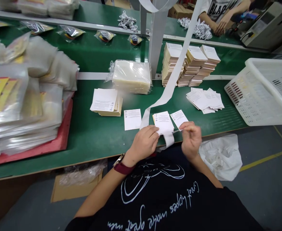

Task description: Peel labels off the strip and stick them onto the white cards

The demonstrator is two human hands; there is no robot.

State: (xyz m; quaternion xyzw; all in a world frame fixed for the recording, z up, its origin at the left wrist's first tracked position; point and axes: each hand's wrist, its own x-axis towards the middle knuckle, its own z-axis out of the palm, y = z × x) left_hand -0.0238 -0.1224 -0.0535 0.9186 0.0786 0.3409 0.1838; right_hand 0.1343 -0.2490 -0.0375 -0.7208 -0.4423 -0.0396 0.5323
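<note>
A long white strip point(166, 96), like label backing tape, hangs from above and runs down to the table edge. My left hand point(144, 141) is closed on it, fingertips beside a small stack of printed white cards point(163, 120). The strip's loose end point(169, 139) curls out past my fingers over the edge. My right hand point(191, 138) is pinched at the near corner of a single card point(178, 118); what lies between its fingertips is too small to make out. Another single card point(132, 119) lies left of the strip.
A thicker card stack point(104, 101), a wrapped block of clear bags point(132, 75), tall card piles point(173, 61) and loose cards point(205, 98) surround my hands. Filled bags point(51, 106) sit left; a white basket point(263, 93) stands right. Across the line, a person's hands point(220, 27) rest near white cables point(202, 30).
</note>
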